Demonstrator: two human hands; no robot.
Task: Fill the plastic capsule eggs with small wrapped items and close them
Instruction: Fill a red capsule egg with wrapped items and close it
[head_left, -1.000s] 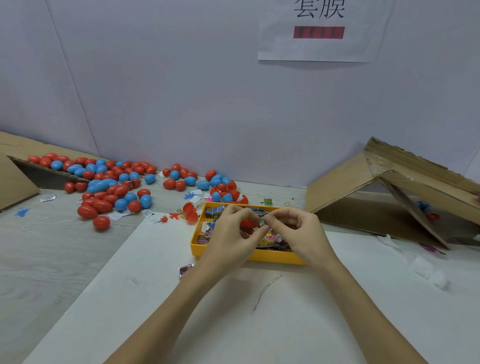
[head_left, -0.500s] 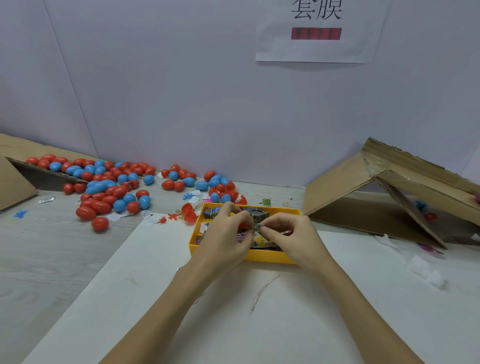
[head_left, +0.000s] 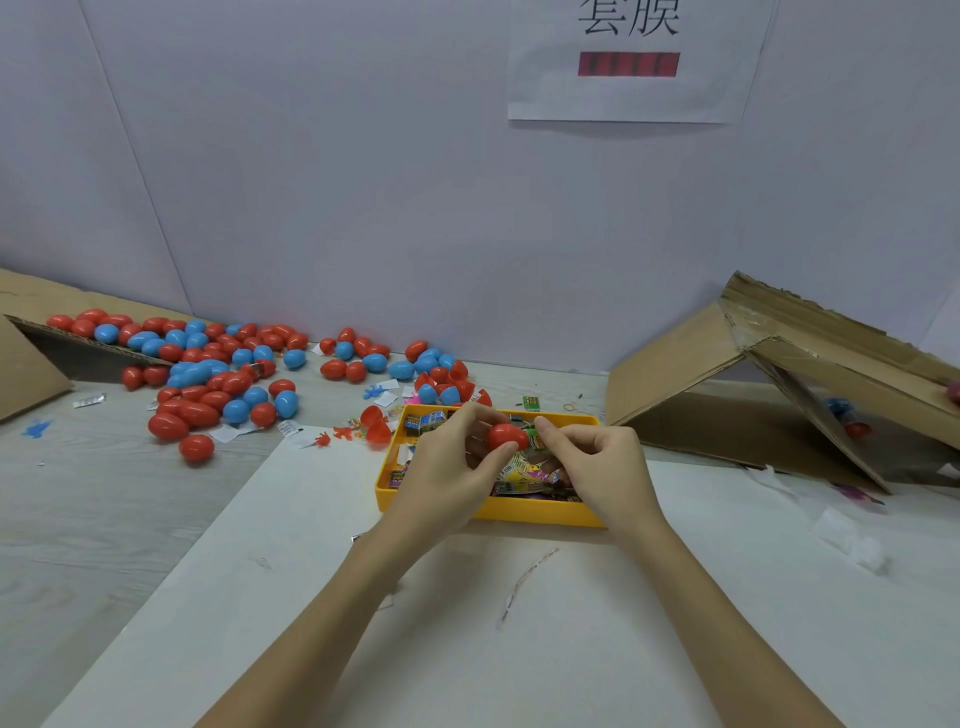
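Above the yellow tray, my left hand pinches a red capsule egg half between thumb and fingers. My right hand meets it from the right, its fingers pinching a small green wrapped item at the egg's open side. Several colourful wrapped items lie in the tray under both hands. Whether the item sits inside the egg half I cannot tell.
Several red and blue eggs are heaped at the back left, some spilling from a cardboard box. Open red halves lie beside the tray. A tipped cardboard box stands at the right. White paper covers the table near me.
The red egg half has come into plainer view between my fingers. Both hands stay together over the tray, and the green wrapped item is now at the egg's opening.
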